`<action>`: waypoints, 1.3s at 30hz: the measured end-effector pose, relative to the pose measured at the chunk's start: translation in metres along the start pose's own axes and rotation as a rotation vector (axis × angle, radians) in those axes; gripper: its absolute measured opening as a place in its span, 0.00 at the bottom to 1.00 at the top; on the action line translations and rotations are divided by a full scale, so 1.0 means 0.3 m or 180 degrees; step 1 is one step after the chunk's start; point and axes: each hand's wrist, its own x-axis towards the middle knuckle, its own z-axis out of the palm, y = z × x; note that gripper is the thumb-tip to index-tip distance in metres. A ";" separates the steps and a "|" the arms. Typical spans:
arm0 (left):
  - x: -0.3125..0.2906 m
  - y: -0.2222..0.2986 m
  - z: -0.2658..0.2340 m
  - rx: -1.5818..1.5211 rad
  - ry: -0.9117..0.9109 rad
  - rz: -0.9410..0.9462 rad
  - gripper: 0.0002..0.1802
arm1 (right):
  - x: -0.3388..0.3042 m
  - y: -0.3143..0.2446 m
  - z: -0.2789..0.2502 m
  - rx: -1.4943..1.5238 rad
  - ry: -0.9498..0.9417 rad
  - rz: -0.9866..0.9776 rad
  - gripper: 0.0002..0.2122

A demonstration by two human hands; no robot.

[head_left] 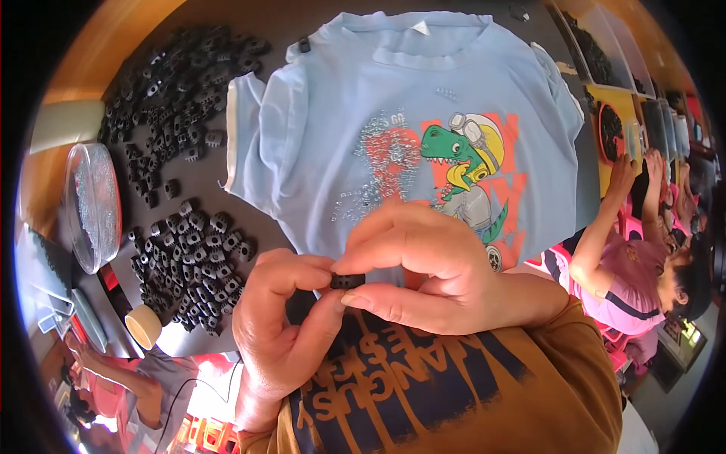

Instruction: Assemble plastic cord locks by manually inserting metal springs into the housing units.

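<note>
My left hand (281,325) pinches a small black ridged plastic part (346,281) by its left end, close in front of my chest. The thumb and fingertips of my right hand (427,272) close on the same part from the right; whether they also hold something tinier is hidden. Beyond my hands a light blue T-shirt (318,151) with a cartoon dinosaur print lies spread on the dark table (261,219). Scattered over its print are many tiny shiny pieces (382,155), too small to name. One black part (305,45) rests near its left shoulder.
Two heaps of similar parts, a far pile (181,91) and a near pile (193,261), lie on the left. Beside them stand a round clear tub (94,208) of shiny pieces and a cream cup (143,327). Other people sit at right (631,265) and lower left (113,386).
</note>
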 end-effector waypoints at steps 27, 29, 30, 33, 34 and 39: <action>0.103 -0.013 0.064 0.1838 0.0003 0.0447 0.10 | -0.093 0.011 -0.082 0.2209 0.0619 0.1360 0.06; 0.081 0.039 0.052 0.1073 -0.0116 0.0121 0.11 | -0.092 0.007 -0.083 0.2169 0.0564 0.1400 0.07; 0.076 0.058 0.047 0.0933 -0.0263 0.0178 0.12 | -0.091 0.006 -0.083 0.2125 0.0526 0.1439 0.07; 0.072 0.089 0.042 0.0645 -0.0478 0.0266 0.13 | -0.092 0.023 -0.070 0.2322 0.0379 0.1055 0.07; 0.075 0.098 0.046 0.0624 -0.0506 0.0234 0.13 | -0.097 0.032 -0.067 0.2320 0.0366 0.1059 0.07; 0.087 0.101 0.039 0.0672 -0.0583 0.0287 0.13 | -0.107 0.029 -0.055 0.1968 0.0308 0.0912 0.09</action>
